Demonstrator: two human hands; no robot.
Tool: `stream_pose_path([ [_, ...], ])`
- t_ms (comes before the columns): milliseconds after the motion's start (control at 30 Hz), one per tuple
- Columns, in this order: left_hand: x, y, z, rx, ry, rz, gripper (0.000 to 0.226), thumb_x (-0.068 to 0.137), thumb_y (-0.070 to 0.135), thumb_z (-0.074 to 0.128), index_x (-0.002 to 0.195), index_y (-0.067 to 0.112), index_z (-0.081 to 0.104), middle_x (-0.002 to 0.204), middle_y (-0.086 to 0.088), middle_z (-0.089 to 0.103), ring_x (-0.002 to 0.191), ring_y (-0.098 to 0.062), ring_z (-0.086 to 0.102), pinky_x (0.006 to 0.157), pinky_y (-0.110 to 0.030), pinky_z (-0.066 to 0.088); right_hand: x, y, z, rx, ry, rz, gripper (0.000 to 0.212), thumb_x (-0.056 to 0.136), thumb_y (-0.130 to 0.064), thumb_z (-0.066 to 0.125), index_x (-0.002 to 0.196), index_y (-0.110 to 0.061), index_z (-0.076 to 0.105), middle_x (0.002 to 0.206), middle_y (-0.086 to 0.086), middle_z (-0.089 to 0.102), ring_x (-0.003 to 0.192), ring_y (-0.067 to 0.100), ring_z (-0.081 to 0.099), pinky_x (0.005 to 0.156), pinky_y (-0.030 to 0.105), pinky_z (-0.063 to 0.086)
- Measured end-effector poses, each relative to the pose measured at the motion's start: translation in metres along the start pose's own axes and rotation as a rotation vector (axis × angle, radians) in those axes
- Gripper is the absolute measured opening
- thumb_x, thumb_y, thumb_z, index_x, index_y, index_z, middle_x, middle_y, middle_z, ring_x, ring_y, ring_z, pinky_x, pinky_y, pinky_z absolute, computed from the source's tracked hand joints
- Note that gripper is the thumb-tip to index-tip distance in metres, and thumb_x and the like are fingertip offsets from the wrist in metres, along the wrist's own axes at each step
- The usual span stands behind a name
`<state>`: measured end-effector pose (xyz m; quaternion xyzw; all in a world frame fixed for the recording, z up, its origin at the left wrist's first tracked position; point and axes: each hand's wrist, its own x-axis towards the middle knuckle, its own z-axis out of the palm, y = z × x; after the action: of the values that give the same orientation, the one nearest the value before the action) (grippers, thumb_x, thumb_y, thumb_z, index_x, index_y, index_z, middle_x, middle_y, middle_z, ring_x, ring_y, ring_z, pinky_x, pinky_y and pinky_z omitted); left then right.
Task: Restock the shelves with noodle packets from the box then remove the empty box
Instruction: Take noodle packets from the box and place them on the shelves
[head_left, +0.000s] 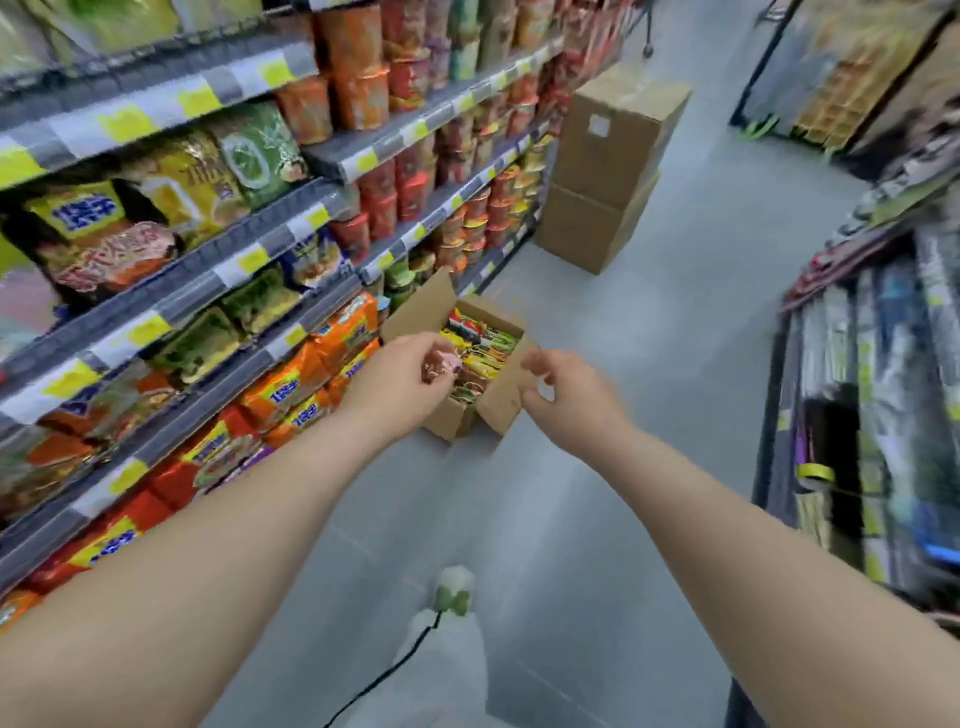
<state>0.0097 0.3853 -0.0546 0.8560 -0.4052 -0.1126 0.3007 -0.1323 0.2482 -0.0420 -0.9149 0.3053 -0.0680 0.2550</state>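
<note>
An open cardboard box (453, 422) of noodle packets (483, 348) sits on the floor beside stocked shelves (197, 299). The left hand (410, 376) hovers over it, fingers curled, its grip unclear. The right hand (569, 387), loosely relaxed and empty, is by a flap. Packet writing is too blurred to read.

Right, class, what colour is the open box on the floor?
Plain brown cardboard box, best seen in the head view.

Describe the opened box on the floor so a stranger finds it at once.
Follow the grey shelf unit on the left down to the grey floor. At its foot stands a small brown cardboard box, flaps open, full of colourful noodle packets; the two stacked brown boxes beyond are larger and closed.
</note>
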Motion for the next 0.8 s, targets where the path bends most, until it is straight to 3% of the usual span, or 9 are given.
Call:
stream_pose_path([
  [200,0.140,0.017,0.036,-0.044,-0.072,0.022,0.030,0.087,0.026,0.060,0.117,0.025,0.060,0.105,0.004,0.061,0.094,-0.014,0.058,0.083,-0.030,0.048,0.112,0.058,-0.028,-0.034,0.019,0.088,0.031,0.090,-0.025,0.053,0.120,-0.023,0.059,0.120,0.001,0.060,0.111,0.021,0.055,0.086,0.031,0.043],
  [433,0.278,0.046,0.067,-0.050,-0.128,0.033,0.026,0.088,0.027,0.060,0.114,0.024,0.060,0.096,0.009,0.061,0.089,-0.013,0.058,0.076,-0.026,0.042,0.218,0.125,-0.075,-0.005,0.035,0.142,0.034,0.091,-0.024,0.053,0.125,-0.017,0.056,0.124,0.003,0.058,0.112,0.020,0.054,0.092,0.032,0.043],
  [700,0.418,0.083,0.141,-0.049,-0.098,-0.072,0.025,0.089,0.029,0.059,0.115,0.027,0.058,0.100,0.008,0.061,0.088,-0.008,0.057,0.064,-0.019,0.039,0.361,0.238,-0.113,-0.041,-0.053,0.050,0.034,0.092,-0.027,0.051,0.125,-0.018,0.055,0.124,0.002,0.058,0.112,0.020,0.054,0.091,0.031,0.043],
  [800,0.460,0.105,0.161,-0.079,-0.074,-0.166,0.024,0.090,0.029,0.059,0.114,0.027,0.059,0.099,0.007,0.061,0.090,-0.010,0.057,0.070,-0.026,0.045,0.410,0.273,-0.133,-0.052,-0.118,-0.009,0.034,0.092,-0.026,0.051,0.125,-0.019,0.055,0.124,0.002,0.058,0.113,0.020,0.053,0.091,0.031,0.043],
])
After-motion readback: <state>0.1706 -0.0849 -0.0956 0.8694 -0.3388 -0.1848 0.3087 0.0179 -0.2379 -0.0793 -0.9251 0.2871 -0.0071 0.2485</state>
